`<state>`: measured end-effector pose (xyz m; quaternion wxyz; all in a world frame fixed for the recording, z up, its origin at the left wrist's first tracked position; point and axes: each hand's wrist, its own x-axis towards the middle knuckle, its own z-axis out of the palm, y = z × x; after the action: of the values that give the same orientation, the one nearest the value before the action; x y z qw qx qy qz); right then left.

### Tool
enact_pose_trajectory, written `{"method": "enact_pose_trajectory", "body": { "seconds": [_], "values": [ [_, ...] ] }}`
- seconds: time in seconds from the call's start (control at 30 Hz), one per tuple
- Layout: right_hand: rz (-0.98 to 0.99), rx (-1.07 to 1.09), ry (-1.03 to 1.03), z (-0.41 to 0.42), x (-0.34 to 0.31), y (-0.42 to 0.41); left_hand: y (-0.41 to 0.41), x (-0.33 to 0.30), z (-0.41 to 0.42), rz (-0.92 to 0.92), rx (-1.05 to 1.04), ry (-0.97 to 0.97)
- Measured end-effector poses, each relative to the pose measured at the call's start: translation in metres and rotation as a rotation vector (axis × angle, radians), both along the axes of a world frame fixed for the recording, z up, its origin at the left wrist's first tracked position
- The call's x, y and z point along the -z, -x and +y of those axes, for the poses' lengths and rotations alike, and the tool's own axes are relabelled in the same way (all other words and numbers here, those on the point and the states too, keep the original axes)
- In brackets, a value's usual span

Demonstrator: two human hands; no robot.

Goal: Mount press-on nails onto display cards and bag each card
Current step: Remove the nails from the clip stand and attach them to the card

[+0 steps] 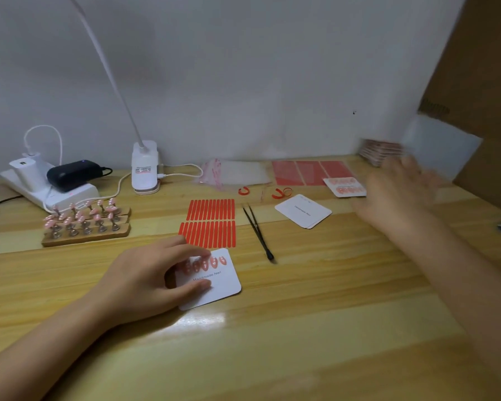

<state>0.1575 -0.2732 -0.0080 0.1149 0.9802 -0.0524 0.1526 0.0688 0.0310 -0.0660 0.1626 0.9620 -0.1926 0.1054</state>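
Note:
A white display card (214, 280) printed "Handmade Nail" lies on the wooden table (301, 328), with a row of pink nails along its upper edge. My left hand (148, 279) rests on its left side, thumb and fingers pinching it against the table. My right hand (399, 195) is blurred at the right, fingers spread, beside a clear plastic bag (443, 146); whether it holds the bag is unclear. Wooden holders (87, 224) carry several pink nails on stands. Spare blank cards (302, 211) and a finished card (346, 186) lie further back.
Red adhesive strips (209, 224) sit behind the card, black tweezers (259, 233) to their right. Red sheets (313, 172), a bag stack (237, 175), a lamp base (145, 169), a power strip with chargers (47, 183) and stacked cards (381, 151) line the wall.

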Motion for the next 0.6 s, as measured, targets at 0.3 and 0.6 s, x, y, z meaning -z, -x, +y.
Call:
{"method": "enact_pose_trajectory", "body": {
  "seconds": [0.3, 0.6],
  "values": [
    [0.237, -0.516, -0.422, 0.099, 0.036, 0.001, -0.001, 0.002, 0.004, -0.039, 0.073, 0.113],
    [0.304, -0.737, -0.767, 0.105, 0.043, -0.015, -0.019, 0.003, 0.026, -0.118, -0.143, 0.281]
  ]
}}
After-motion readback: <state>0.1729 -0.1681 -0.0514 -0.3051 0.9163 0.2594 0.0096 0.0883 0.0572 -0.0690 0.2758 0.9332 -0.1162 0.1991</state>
